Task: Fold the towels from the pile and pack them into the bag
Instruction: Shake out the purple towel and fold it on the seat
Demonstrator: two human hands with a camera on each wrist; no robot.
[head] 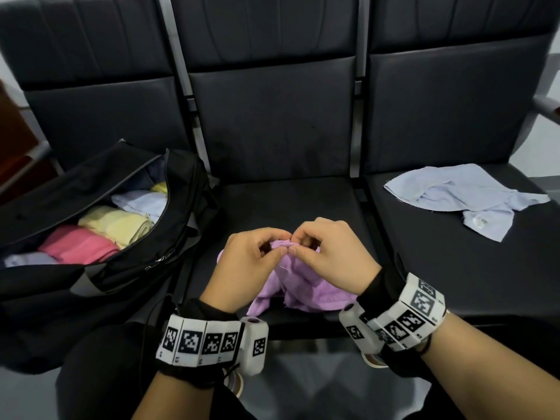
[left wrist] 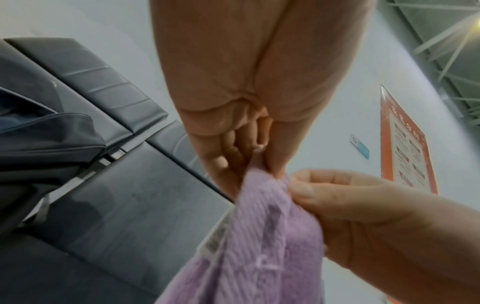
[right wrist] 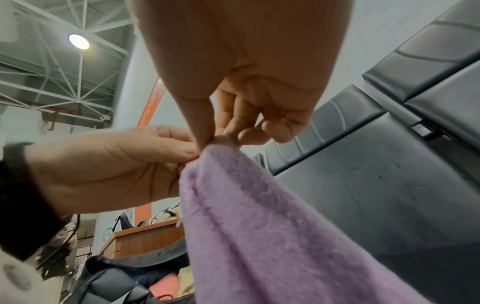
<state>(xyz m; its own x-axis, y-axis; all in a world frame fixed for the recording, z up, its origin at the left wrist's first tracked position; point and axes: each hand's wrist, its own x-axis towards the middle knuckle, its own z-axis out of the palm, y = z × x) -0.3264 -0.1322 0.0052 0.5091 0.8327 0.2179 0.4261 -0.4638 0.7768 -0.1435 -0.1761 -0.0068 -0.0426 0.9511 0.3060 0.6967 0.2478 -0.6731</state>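
From the head view, your left hand [head: 245,262] and right hand [head: 330,253] meet fingertip to fingertip, both pinching the top edge of a purple towel [head: 306,289] that trails down toward your wrists on the middle seat [head: 288,204]; the open black bag [head: 169,225] of rolled towels lies left of your left hand, a pale blue towel [head: 463,195] well right of your right. In the left wrist view, thumb and fingers nip the towel's edge. In the right wrist view, your right thumb and fingertips grip that same edge, the left hand just beside
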